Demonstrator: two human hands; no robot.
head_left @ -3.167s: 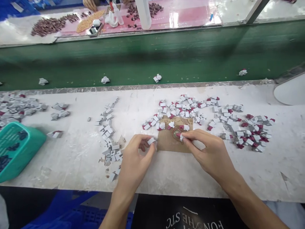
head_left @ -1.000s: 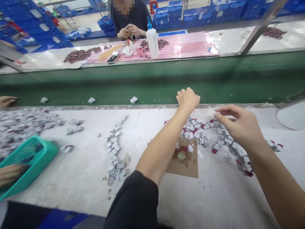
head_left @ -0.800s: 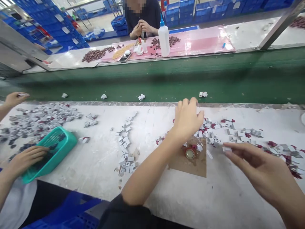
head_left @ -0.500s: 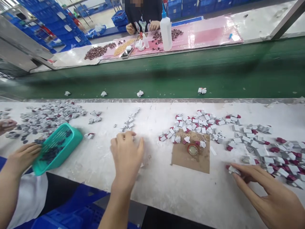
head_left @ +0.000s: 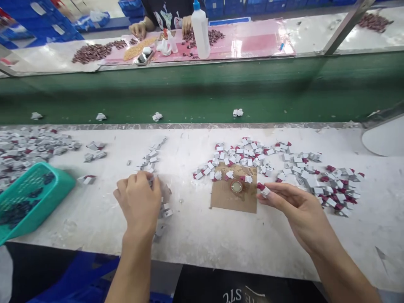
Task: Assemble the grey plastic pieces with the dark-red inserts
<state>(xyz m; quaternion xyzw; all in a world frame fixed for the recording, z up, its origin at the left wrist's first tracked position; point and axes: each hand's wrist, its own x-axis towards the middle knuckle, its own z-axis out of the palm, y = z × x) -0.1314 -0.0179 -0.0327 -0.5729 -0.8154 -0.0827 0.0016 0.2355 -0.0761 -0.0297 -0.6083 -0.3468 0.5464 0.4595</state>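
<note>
My right hand [head_left: 298,208] pinches a small white-and-dark-red plastic piece [head_left: 263,191] between thumb and fingertips, just right of a brown cardboard square [head_left: 232,202]. On that cardboard lies a round dab of pale glue in a red-rimmed cap [head_left: 236,186], with a few white pieces along its upper edge. My left hand [head_left: 139,202] is curled, palm down, over a line of small grey pieces [head_left: 153,158]; a small grey piece [head_left: 150,182] shows between its thumb and index finger. More grey pieces [head_left: 166,210] lie beside the left thumb. Heaped white-and-red pieces [head_left: 337,189] spread beyond my right hand.
A green basket [head_left: 65,185] of dark pieces stands at left, near a grey heap [head_left: 31,145]. Behind the white table [head_left: 195,248] runs a green conveyor belt [head_left: 195,90] carrying several white pieces. Across it, a person's hands [head_left: 139,29] work near a white bottle [head_left: 201,35].
The view has shifted right. My right hand has carried the white-and-red piece leftward to the cardboard's edge. My left hand stays by the line of grey pieces, its thumb now closer to the fingers.
</note>
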